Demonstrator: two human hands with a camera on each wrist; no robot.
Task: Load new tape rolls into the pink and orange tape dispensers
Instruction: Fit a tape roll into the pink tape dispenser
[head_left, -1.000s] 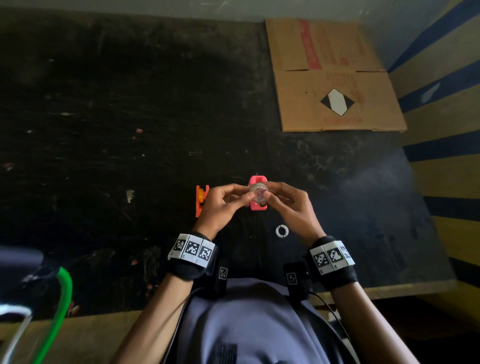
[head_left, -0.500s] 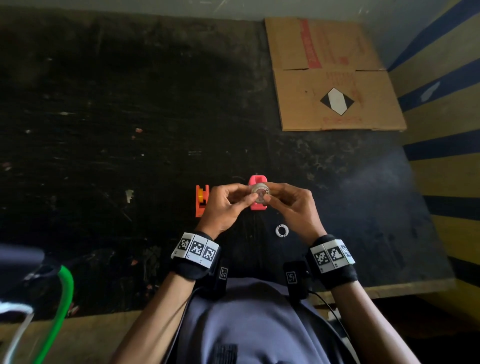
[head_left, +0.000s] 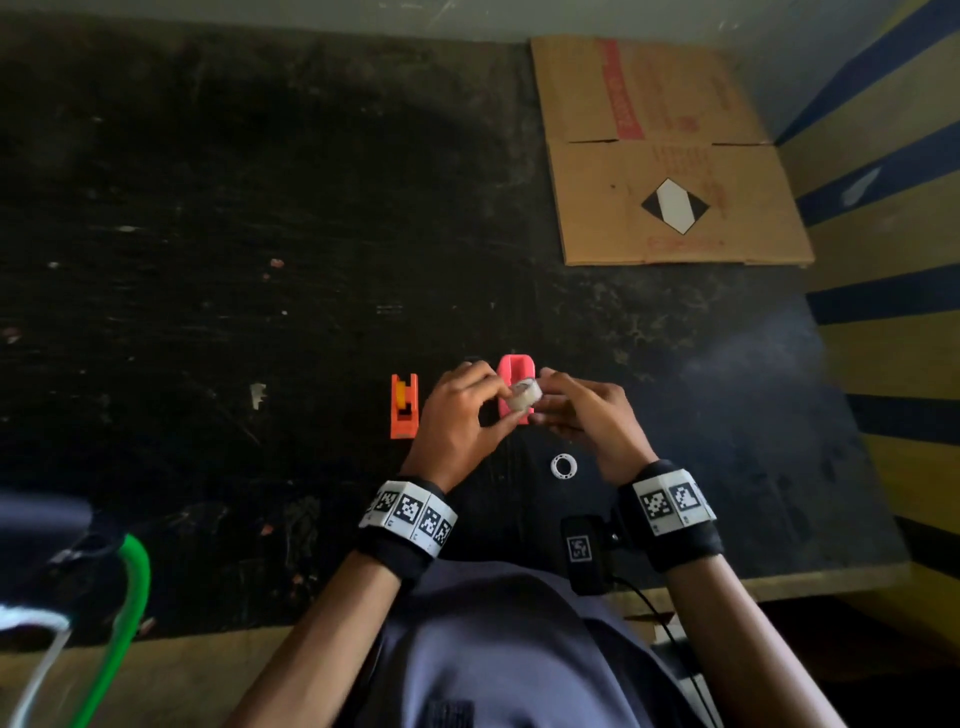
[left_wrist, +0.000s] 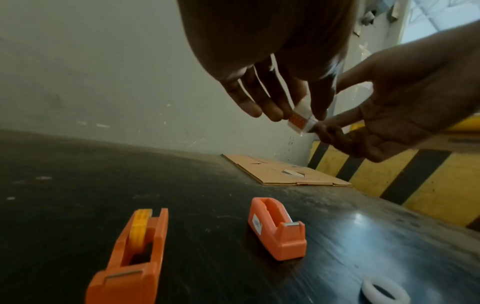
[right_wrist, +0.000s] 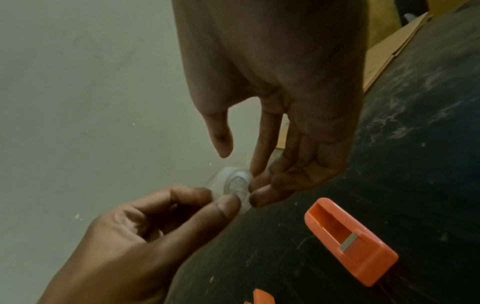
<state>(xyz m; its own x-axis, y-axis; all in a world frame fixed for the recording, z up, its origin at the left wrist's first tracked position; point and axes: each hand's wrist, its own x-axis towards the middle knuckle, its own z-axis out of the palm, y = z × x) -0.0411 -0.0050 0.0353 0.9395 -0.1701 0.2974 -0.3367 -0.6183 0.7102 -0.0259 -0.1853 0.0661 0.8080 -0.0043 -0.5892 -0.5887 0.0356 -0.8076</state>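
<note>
- Dark table: wide bare surface to the left, flat cardboard far right.
- Left hand and right hand pinch one clear tape roll above the pink dispenser; the orange dispenser stands just left.

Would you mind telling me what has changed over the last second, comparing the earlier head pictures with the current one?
Very little. Both hands, left hand and right hand, keep pinching the clear tape roll above the pink dispenser; the roll has turned, so its open face points more sideways. Unmoved: the orange dispenser with its yellow roll, the white ring on the table, and the cardboard.
</note>
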